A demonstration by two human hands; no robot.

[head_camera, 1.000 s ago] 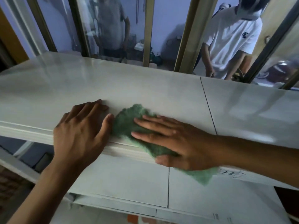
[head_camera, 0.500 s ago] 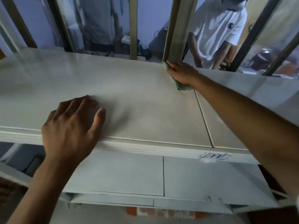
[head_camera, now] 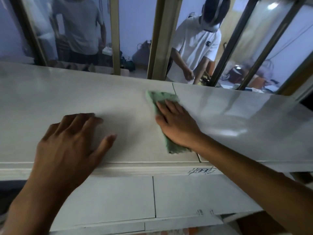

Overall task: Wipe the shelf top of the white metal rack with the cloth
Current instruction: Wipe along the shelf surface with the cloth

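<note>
Head view: wiping of shelf top (head_camera: 118, 102), mid-task, by my reckoning.
Right hand (head_camera: 177, 126) flat, fingers spread, pressing green cloth (head_camera: 160, 97) beside the panel seam; left hand (head_camera: 71, 143) splayed, empty, bracing the front edge. I judge the far right panel remains.

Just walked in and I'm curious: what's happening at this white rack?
A person is wiping the rack's top shelf. The right hand lies flat on a green cloth, pressing it onto the surface near the seam between two panels. The left hand rests open on the shelf near its front edge, holding nothing. Behind the glass, two other people stand.
</note>
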